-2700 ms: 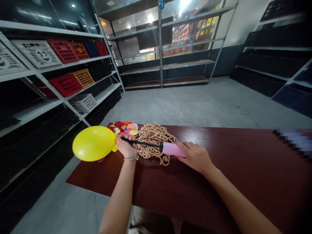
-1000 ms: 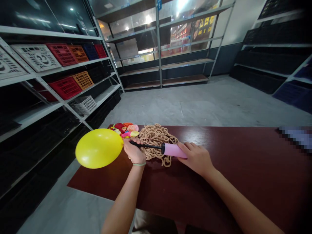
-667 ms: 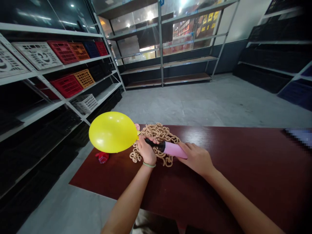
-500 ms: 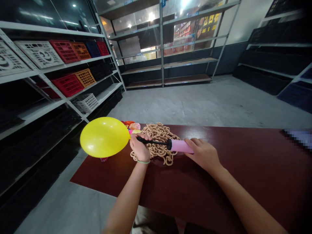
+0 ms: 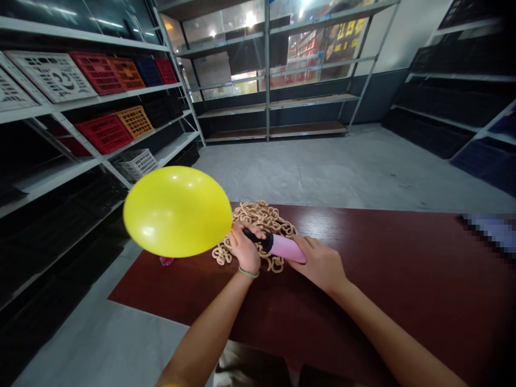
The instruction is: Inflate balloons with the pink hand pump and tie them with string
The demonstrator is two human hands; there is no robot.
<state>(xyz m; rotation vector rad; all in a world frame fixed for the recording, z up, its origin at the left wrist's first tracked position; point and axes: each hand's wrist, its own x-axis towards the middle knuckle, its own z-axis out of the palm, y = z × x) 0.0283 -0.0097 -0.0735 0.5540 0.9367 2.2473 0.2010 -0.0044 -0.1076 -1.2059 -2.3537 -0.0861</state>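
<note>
The yellow balloon is plainly bigger than it was half a second back, and the pump has closed up: the black rod that stood long between the hands then now shows only as a short stub at the pink barrel. So one more stroke of air has gone in, and the inflating is well along: the skin is rounded, taut and glossy, with no wrinkles. It hangs in the air to the left of the heap of tan chain, clear of the worktop, and now hides the loose coloured balloons that showed beside the heap earlier; only a red scrap peeps out beneath it, left of the heap. The left hand sits over the heap's near edge, its fingers shut tight round the pump's tip; the balloon's neck is hidden in that grip, so it is probably pinched on the nozzle there. The right hand, just right of the heap, has its fingers wrapped closed round the pink barrel. A green band circles the left wrist
</note>
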